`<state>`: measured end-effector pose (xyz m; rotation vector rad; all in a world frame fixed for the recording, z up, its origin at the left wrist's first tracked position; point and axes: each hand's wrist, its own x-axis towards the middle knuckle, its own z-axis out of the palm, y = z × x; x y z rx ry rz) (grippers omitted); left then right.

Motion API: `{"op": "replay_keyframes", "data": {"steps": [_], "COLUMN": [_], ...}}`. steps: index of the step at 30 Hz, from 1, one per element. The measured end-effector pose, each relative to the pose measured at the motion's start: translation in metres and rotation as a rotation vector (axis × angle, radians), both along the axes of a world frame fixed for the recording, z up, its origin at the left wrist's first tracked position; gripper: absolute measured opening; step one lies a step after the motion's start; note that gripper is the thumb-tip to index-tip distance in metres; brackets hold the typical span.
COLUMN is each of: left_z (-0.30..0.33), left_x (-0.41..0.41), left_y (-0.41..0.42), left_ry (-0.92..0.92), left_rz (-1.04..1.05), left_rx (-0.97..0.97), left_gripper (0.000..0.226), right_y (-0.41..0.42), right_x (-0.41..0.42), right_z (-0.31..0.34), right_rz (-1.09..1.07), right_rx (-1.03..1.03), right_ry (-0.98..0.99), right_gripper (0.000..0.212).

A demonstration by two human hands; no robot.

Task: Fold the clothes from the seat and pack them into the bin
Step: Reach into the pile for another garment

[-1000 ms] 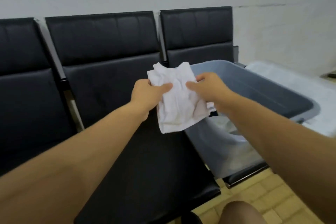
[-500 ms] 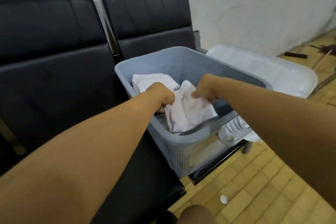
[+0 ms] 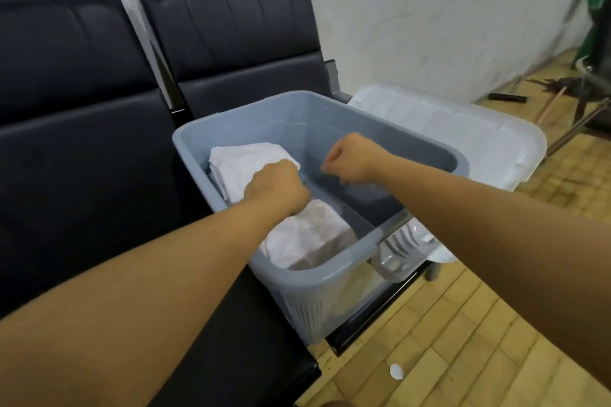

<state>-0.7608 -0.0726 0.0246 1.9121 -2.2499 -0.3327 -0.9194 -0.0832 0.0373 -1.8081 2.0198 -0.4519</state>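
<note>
A grey plastic bin [image 3: 330,278] stands on the black seat at the right end of the row. Inside it lie two folded white cloths: one [image 3: 246,160] at the far left, the other [image 3: 310,238] near the front wall. My left hand [image 3: 276,190] reaches into the bin, its fingers curled down over the far end of the near cloth; the fingertips are hidden. My right hand [image 3: 353,158] hovers above the bin's bare middle with its fingers curled and nothing in them.
A white translucent lid [image 3: 446,129] leans behind and to the right of the bin. Black padded seats [image 3: 82,192] run to the left. Yellow tiled floor lies to the right, with a small white scrap [image 3: 395,371] on it and tools near the wall.
Both hands carried the folded cloth from over the seat down into the bin. My right hand has let go and lifted off; my left stays on the cloth.
</note>
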Motion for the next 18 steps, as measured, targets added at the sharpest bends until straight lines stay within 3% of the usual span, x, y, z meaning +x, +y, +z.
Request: {"op": "replay_keyframes", "data": {"steps": [4,8,10,14,16,18], "left_z": [0.026,0.043,0.047,0.043,0.038,0.035], "left_x": [-0.024,-0.060,-0.076,-0.091,-0.093,-0.092], "left_y": [0.014,0.026,0.028,0.029,0.026,0.024], "left_ry": [0.308,0.574,0.658,0.638,0.640,0.637], "left_rz": [-0.072,-0.158,-0.215,-0.304,-0.294,-0.280], "left_rx": [-0.124,-0.126,-0.096,-0.077,-0.080,-0.098], "left_gripper": [0.023,0.024,0.021,0.018,0.018,0.018], "right_y": [0.019,0.035,0.043,0.064,0.073,0.073], "right_x": [-0.040,-0.101,-0.139,-0.202,-0.220,-0.236], "right_z": [0.020,0.032,0.019,-0.042,-0.071,-0.101], "right_rz": [-0.075,-0.238,-0.407,-0.713,-0.865,-0.953], "right_rx": [-0.333,-0.526,-0.534,-0.424,-0.318,-0.226], "right_ry": [-0.270,-0.321,-0.296,-0.237,-0.297,-0.445], "right_gripper": [0.024,0.021,0.023,0.017,0.041,0.083]}}
